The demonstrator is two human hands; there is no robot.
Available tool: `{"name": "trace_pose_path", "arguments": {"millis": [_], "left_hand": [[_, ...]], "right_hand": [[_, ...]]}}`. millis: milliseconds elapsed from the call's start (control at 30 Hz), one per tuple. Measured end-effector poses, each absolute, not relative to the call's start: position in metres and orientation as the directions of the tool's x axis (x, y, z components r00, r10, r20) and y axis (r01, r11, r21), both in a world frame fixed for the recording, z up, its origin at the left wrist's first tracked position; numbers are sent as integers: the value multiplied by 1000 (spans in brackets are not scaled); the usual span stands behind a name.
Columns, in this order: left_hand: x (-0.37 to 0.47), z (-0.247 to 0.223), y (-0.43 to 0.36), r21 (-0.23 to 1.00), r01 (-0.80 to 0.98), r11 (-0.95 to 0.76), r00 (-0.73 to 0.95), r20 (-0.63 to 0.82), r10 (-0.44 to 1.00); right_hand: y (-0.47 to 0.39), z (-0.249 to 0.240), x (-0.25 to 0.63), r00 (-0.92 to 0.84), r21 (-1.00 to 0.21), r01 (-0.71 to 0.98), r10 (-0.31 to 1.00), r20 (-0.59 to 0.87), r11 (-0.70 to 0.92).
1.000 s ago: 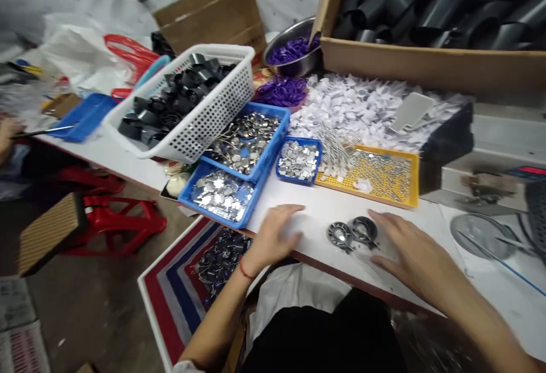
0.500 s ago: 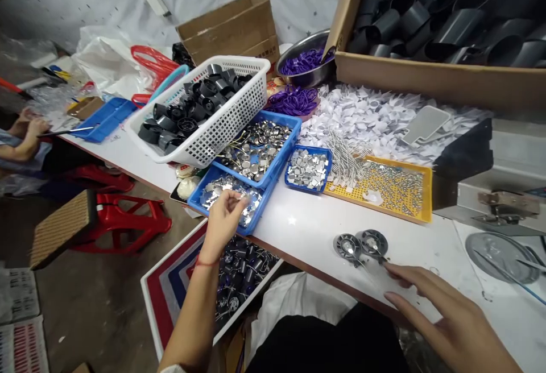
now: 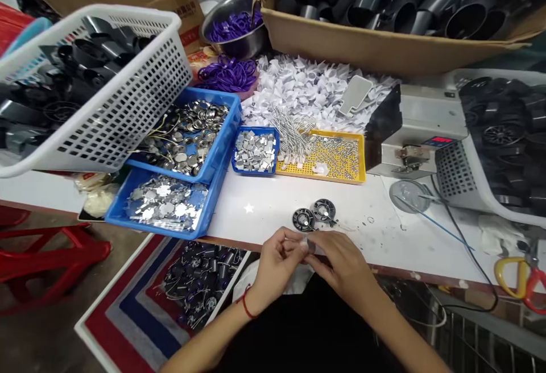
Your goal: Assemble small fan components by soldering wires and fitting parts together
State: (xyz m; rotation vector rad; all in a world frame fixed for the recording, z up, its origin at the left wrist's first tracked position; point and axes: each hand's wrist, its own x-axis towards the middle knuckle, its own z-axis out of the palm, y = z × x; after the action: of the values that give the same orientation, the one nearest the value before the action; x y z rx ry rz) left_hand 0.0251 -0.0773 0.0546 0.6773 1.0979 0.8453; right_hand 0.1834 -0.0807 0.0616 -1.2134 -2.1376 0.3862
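Observation:
My left hand (image 3: 275, 262) and my right hand (image 3: 341, 259) meet at the table's front edge, fingers closed. Between their fingertips is a small silvery metal piece (image 3: 310, 244), partly hidden by the fingers. Just beyond lie two round black fan-like parts (image 3: 303, 219) with pale centres and thin wires. Left of my hands, a lower blue tray (image 3: 117, 205) holds flat silvery metal pieces. Stacked over it, another blue tray (image 3: 235, 112) contains round metal discs and wires. A small blue tray (image 3: 234, 157) of square metal pieces stands further back.
A yellow tray (image 3: 362, 157) carries small metal parts and white wires. White baskets (image 3: 128, 100) of black parts flank the workspace. At the back is a cardboard box (image 3: 341, 43) of dark tubes. On the right are a metal machine (image 3: 426, 117) and scissors (image 3: 522, 279). Below is a striped tray (image 3: 128, 310).
My left hand has moved right from the lower blue tray to my right hand, and both now hold the small silvery piece. The view has turned right.

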Motion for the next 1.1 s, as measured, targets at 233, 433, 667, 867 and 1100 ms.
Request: {"name": "trace_pose_path", "arguments": {"millis": [233, 433, 667, 867, 1100], "left_hand": [[12, 45, -69, 985, 55, 162, 156, -168, 973], [8, 0, -44, 818, 444, -365, 347, 219, 912], [31, -22, -53, 845, 443, -301, 136, 269, 954], [32, -19, -63, 854, 448, -263, 119, 234, 965], [30, -8, -66, 811, 511, -285, 159, 236, 959]], "right_hand": [[-65, 64, 191, -306, -389, 812, 886, 350, 434], [-41, 42, 170, -225, -319, 898, 940, 257, 302], [-45, 38, 163, -202, -347, 901, 960, 192, 259], [-42, 34, 176, -322, -301, 875, 920, 222, 378], [-38, 31, 183, -474, -308, 792, 849, 233, 527]]}}
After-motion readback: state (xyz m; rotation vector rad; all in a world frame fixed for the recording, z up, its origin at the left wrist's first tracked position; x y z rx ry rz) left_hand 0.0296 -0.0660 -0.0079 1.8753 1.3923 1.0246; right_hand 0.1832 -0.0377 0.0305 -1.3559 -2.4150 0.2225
